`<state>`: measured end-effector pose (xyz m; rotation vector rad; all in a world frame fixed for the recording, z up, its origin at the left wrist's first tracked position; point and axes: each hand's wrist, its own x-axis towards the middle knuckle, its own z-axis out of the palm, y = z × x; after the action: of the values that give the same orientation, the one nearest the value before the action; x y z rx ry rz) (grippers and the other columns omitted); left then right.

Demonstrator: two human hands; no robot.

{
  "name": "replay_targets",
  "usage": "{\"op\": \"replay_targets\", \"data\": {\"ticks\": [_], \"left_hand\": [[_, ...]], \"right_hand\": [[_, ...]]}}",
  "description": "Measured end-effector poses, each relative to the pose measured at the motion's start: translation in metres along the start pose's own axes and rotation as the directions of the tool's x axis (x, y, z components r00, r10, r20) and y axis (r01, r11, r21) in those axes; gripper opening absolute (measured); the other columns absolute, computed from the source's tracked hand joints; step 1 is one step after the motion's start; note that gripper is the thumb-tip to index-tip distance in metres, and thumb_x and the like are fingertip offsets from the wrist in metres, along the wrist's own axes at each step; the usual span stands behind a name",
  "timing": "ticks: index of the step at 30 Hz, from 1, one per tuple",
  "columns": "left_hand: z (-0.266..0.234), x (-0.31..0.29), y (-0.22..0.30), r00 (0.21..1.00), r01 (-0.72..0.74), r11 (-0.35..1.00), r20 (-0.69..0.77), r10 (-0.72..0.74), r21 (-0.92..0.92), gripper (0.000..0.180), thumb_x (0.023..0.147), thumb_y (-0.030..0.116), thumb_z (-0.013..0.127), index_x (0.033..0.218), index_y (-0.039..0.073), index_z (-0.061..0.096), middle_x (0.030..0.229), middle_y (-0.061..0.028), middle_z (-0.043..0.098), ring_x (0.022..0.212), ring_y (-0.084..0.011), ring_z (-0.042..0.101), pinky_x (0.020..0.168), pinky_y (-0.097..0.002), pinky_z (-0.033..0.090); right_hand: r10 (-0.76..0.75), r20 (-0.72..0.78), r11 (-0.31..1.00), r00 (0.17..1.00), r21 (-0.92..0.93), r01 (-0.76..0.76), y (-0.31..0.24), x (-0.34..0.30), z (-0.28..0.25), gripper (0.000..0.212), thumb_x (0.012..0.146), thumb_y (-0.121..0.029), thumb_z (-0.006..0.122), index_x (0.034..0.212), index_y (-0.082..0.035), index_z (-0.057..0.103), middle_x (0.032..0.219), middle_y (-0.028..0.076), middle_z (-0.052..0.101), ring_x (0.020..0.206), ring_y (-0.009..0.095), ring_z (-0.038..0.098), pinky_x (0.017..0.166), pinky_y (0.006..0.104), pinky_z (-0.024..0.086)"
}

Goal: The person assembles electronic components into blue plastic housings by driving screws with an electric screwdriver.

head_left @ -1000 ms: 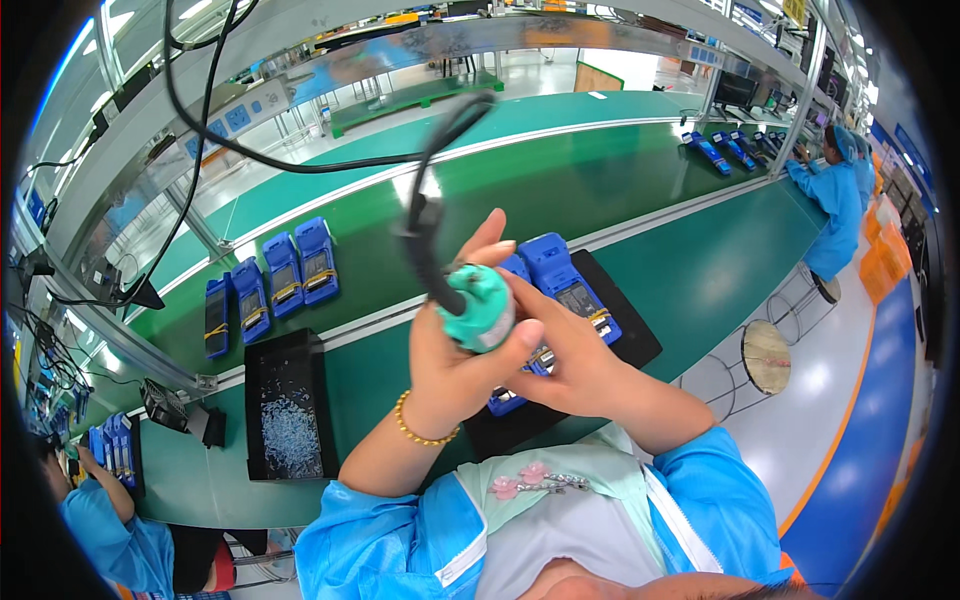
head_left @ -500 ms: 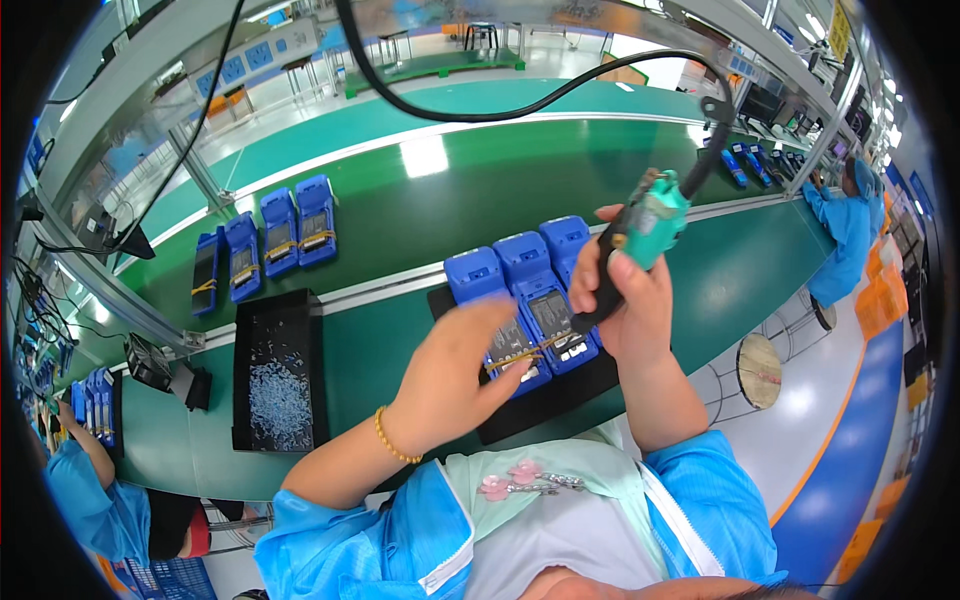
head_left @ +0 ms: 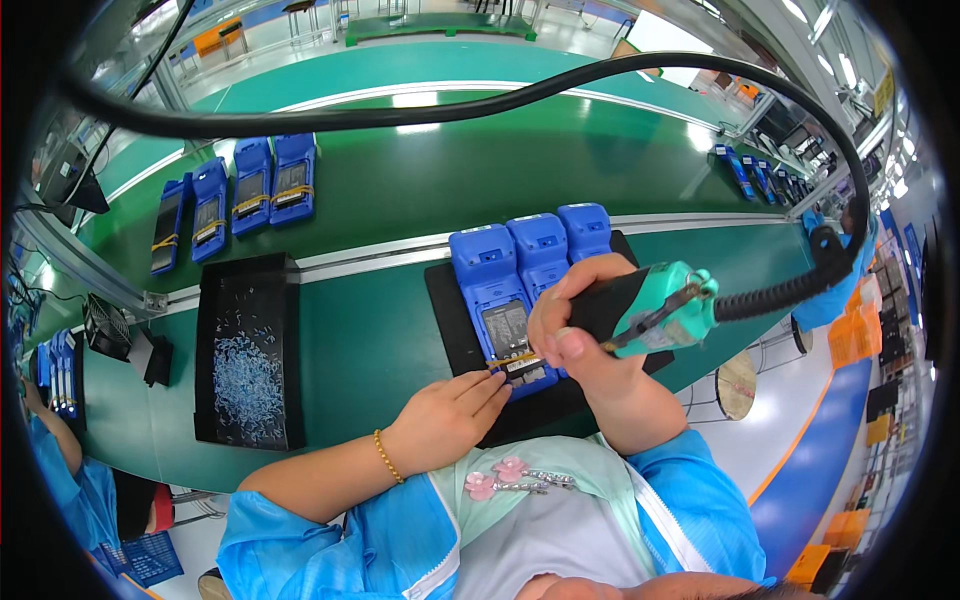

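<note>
My right hand [head_left: 590,345] is closed around a teal and black corded electric screwdriver [head_left: 672,302]. The tool lies tilted above the row of blue handheld devices [head_left: 487,262], its cord end toward the right. Its tip is hidden behind my fingers. My left hand [head_left: 450,418] rests with fingers stretched out and close together, fingertips at the lower left edge of the leftmost device. A yellow rubber band [head_left: 510,361] crosses that device below its dark battery. The devices lie face down on a black mat [head_left: 450,310], the middle and right ones partly covered by my right hand.
A black tray [head_left: 205,400] of small bluish screw-like pieces stands at left. Several banded blue devices [head_left: 252,187] lie beyond the metal rail [head_left: 370,259]. The thick black cord [head_left: 560,95] arches across the top. Co-workers sit at both sides, one in a blue sleeve [head_left: 62,468].
The screwdriver has swung from upright to lying tilted, lower over the devices. My left hand has come down to the leftmost device's lower edge. The view has shifted slightly.
</note>
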<state>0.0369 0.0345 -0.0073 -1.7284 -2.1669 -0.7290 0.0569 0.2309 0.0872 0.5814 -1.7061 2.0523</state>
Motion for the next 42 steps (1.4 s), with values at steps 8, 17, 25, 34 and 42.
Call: {"op": "replay_targets", "data": {"ticks": [8,17,25,34,42], "left_hand": [[0.000,0.001,-0.006,1.000,0.017,0.998,-0.016,-0.018,-0.061,0.032,0.077,0.013,0.070,0.108,0.004,0.068,0.117,-0.0131,0.064,0.103,-0.0236,0.064,0.079,-0.0329,0.056],[-0.002,0.001,-0.006,1.000,0.016,0.995,0.008,-0.016,-0.096,0.035,0.078,0.014,0.059,0.109,0.000,0.066,0.119,-0.0183,0.062,0.107,-0.0265,0.061,0.083,-0.0331,0.054],[-0.001,0.001,-0.005,0.999,0.027,0.997,-0.024,-0.029,-0.079,0.032,0.076,0.013,0.068,0.107,0.004,0.068,0.118,-0.0131,0.064,0.103,-0.0234,0.064,0.078,-0.0323,0.055],[0.002,0.000,-0.005,0.999,0.029,0.992,-0.013,-0.031,-0.123,0.034,0.078,0.014,0.060,0.108,0.001,0.067,0.118,-0.0172,0.063,0.107,-0.0266,0.061,0.082,-0.0337,0.054],[-0.002,-0.001,-0.005,0.998,0.032,0.992,0.059,-0.025,-0.122,0.035,0.077,0.014,0.060,0.109,0.001,0.067,0.119,-0.0173,0.062,0.107,-0.0265,0.061,0.083,-0.0341,0.053]], "right_hand": [[0.026,-0.002,0.999,1.000,0.023,-0.026,0.017,0.001,0.003,0.038,0.079,0.002,0.070,0.110,0.001,0.048,0.077,0.006,0.059,0.067,0.009,0.056,0.061,0.0239,0.046],[0.060,0.015,0.997,0.998,0.047,-0.060,0.020,0.000,0.003,0.039,0.078,0.004,0.069,0.111,0.001,0.047,0.076,0.007,0.059,0.066,0.009,0.054,0.061,0.0238,0.046],[0.092,0.033,0.996,0.995,0.008,-0.092,0.016,0.001,0.004,0.040,0.078,0.004,0.069,0.110,-0.001,0.047,0.076,0.006,0.059,0.066,0.008,0.054,0.059,0.0228,0.044],[0.057,0.121,0.998,0.991,-0.042,-0.053,0.020,-0.001,0.006,0.040,0.075,0.007,0.070,0.107,-0.003,0.047,0.076,0.005,0.059,0.061,0.007,0.056,0.055,0.0226,0.044],[0.137,0.148,0.987,0.979,-0.105,-0.122,0.011,0.002,0.012,0.031,0.085,-0.011,0.072,0.098,-0.006,0.044,0.066,0.003,0.053,0.056,0.012,0.052,0.053,0.0272,0.045]]}}
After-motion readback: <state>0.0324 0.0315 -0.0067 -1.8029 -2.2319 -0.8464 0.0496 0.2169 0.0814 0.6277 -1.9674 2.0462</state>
